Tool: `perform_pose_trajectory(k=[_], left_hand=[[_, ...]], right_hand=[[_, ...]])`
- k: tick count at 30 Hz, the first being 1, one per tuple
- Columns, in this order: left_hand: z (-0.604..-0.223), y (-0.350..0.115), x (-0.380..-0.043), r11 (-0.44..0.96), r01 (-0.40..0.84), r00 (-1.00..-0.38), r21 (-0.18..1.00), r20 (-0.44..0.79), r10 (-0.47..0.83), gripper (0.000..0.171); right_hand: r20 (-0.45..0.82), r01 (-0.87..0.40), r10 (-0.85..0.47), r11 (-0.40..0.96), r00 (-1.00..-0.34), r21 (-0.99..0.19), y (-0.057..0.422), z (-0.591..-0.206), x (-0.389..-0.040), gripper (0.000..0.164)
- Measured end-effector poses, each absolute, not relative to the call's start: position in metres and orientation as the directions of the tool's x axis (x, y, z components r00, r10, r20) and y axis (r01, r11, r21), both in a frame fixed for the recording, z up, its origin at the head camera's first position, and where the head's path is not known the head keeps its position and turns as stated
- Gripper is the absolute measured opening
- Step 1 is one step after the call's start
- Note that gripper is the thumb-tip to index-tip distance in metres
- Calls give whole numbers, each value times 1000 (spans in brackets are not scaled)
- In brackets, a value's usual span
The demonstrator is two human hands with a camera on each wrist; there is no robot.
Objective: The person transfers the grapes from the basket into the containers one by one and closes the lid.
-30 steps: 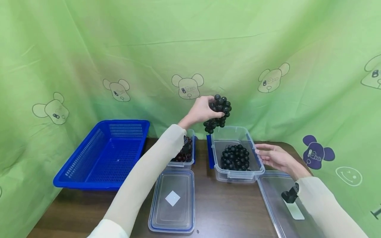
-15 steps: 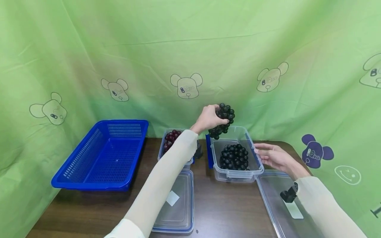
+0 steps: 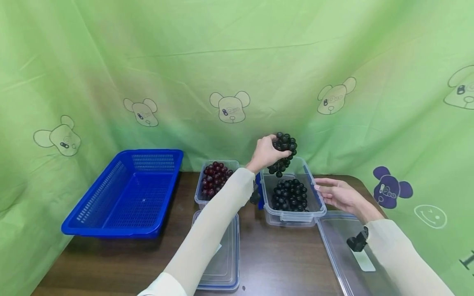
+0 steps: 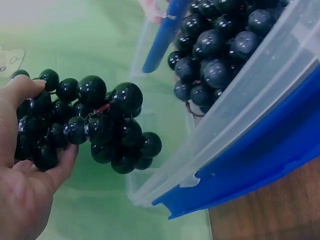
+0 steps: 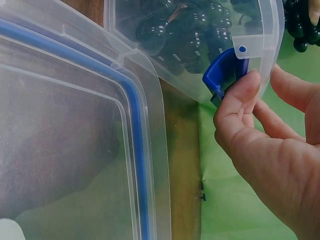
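Note:
My left hand point(image 3: 266, 154) grips a bunch of black grapes point(image 3: 286, 144) above the back left corner of a clear plastic food container point(image 3: 296, 221). In the left wrist view the bunch point(image 4: 112, 120) hangs out past the thumb and fingers, just outside the container's wall. Another bunch of black grapes point(image 3: 290, 196) lies inside the container. At the container's right side, my right hand point(image 3: 343, 195) holds the edge. The right wrist view shows its curled fingers on a blue latch point(image 5: 225, 75) at the rim.
A blue slotted basket point(image 3: 122, 230) stands on the left. Behind my left forearm sits a smaller container point(image 3: 200, 197) with dark red grapes point(image 3: 214, 176). Lids lie in front: a small lid point(image 3: 226, 267) and a large lid point(image 3: 337, 246) under my right forearm. A green curtain point(image 3: 185, 61) hangs behind.
My left hand has moved right and down with the black grapes, toward the container. The red grapes at its left have come into fuller view. My right hand keeps its place.

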State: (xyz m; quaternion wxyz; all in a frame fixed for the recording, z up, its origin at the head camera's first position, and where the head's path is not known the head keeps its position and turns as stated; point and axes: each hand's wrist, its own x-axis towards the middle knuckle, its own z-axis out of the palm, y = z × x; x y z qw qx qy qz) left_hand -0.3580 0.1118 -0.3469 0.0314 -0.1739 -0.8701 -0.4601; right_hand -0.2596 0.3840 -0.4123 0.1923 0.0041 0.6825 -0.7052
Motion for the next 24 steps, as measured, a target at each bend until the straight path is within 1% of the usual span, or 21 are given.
perform_pose_trajectory(k=[7,15,18,24], left_hand=[[-353,118,-358,572,394,-914,720,240,327,69],[-364,119,-361,591,457,-885,665,272,378,69],[-371,119,-361,604,477,-873,638,267,408,69],[-384,118,-362,655,523,-847,546,249,469,69]], right_hand=[[-271,277,-266,13,-925,-961,383,-411,-260,21],[-269,275,-263,16,-927,-961,384,-410,-259,21],[-271,280,-266,1,-925,-960,384,-410,-259,21],[-262,282,-274,-33,-925,-959,383,-409,-257,24]])
